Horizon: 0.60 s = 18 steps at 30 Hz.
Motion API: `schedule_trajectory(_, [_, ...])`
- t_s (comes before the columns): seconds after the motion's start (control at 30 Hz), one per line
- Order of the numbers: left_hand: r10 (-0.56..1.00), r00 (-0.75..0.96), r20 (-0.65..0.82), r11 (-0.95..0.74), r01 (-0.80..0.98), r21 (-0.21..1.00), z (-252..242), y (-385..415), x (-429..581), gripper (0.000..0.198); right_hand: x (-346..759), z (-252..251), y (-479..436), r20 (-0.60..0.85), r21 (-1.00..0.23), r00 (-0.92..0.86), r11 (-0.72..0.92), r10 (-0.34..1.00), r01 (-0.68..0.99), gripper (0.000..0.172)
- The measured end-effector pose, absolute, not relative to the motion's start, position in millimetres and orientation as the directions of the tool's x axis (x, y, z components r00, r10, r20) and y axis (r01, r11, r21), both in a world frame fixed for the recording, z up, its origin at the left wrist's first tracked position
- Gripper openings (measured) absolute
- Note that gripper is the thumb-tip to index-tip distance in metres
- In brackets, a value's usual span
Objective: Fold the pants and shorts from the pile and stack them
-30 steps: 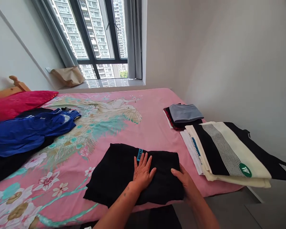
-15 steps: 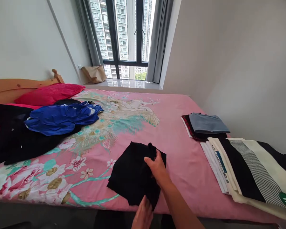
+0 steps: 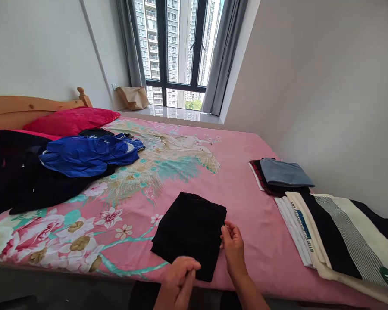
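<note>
A black garment (image 3: 189,230), folded into a small rectangle, lies on the pink flowered bedspread (image 3: 242,206) near the bed's front edge. My left hand (image 3: 179,277) is at the garment's near edge, its fingers pressed together in a pinch on the cloth. At the garment's right edge is my right hand (image 3: 233,249), with fingers curled and thumb and fingertips on the fabric's border.
To the right are a folded cream-and-black striped top (image 3: 339,234) on white clothes and a small grey-topped stack (image 3: 283,174). A loose blue garment (image 3: 90,155) on dark clothes (image 3: 16,176) lies left, beside a red pillow (image 3: 71,120). A window and a paper bag (image 3: 133,97) are beyond.
The black garment has been folded once more into a smaller rectangle. My right hand came off its top to the right edge. The view swung left, showing more of the headboard.
</note>
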<state>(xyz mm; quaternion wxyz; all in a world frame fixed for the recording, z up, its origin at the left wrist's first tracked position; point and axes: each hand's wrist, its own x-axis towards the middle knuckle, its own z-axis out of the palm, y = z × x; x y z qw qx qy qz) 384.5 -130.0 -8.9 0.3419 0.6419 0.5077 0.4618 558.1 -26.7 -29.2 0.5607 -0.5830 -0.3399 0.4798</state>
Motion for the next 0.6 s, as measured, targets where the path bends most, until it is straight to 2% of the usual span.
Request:
schedule_trajectory(0.1, [0.889,0.298,0.347,-0.458,0.557,0.693,20,-66,375,0.03,577,-43,-51,-0.335,-0.926,0.304,-0.253,0.892,-0.279,0.055])
schedule_trajectory(0.17, [0.868,0.415,0.273,-0.497,0.713,0.494,20,-25,371,0.035,575,-48,-64,-0.412,-0.87,0.171,-0.331,0.895,-0.365,0.055])
schedule_trajectory(0.27, [0.913,0.398,0.084,-0.405,0.865,0.297,-4,18,362,0.045,564,-49,-72,-0.43,-0.849,0.007,-0.402,0.903,-0.344,0.052])
schedule_trajectory(0.33, [0.93,0.367,0.013,-0.359,0.902,0.241,-25,31,355,0.052,557,-49,-71,-0.413,-0.882,-0.013,-0.403,0.911,-0.245,0.049])
schedule_trajectory(0.4, [0.928,0.371,0.01,-0.365,0.906,0.214,-38,35,350,0.055,553,-49,-68,-0.373,-0.914,-0.006,-0.369,0.928,-0.167,0.045])
schedule_trajectory(0.53, [0.931,0.361,0.062,-0.366,0.917,0.159,-27,32,360,0.052,550,-51,-66,-0.34,-0.921,-0.017,-0.336,0.94,-0.194,0.049])
schedule_trajectory(0.6, [0.89,0.437,0.131,-0.452,0.883,0.124,-16,30,376,0.052,549,-51,-67,-0.339,-0.92,-0.008,-0.334,0.941,-0.205,0.05])
